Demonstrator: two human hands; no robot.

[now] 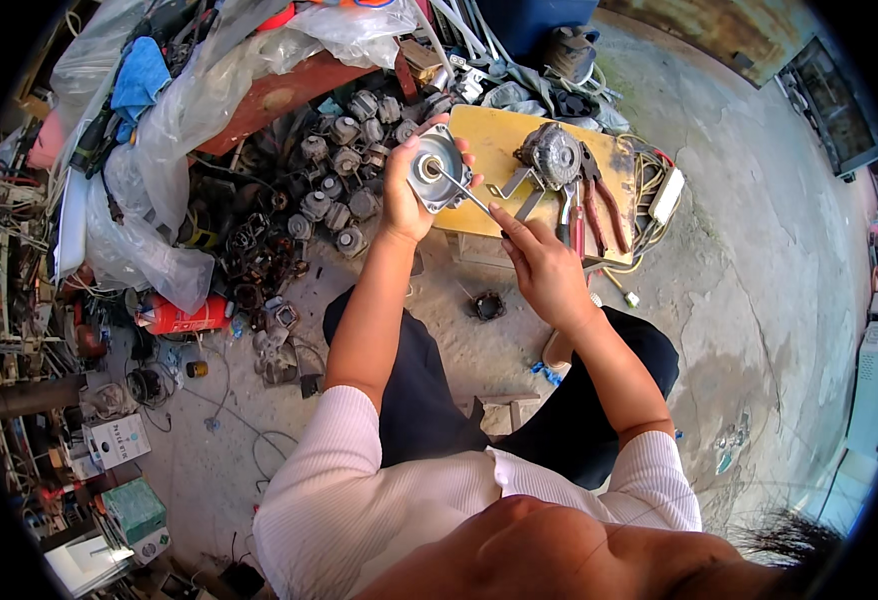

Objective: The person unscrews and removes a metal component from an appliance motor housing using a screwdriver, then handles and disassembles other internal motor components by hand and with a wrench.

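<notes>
My left hand grips a round metal motor end cover by its edge, the hollow side facing up. A bearing seat with a brass-coloured ring shows at the cover's middle. My right hand is closed around a slim metal rod, probably a screwdriver; its handle is hidden in my palm. The rod's tip rests at the central ring. Just beyond, on a yellow-topped low table, sit a motor body with windings, a metal bracket, red-handled pliers and a red-handled tool.
Many small used motors are heaped on the floor left of the table. Coiled wires and a white power strip lie at its right. A loose stator ring lies between my knees. Plastic sheeting hangs over clutter at left.
</notes>
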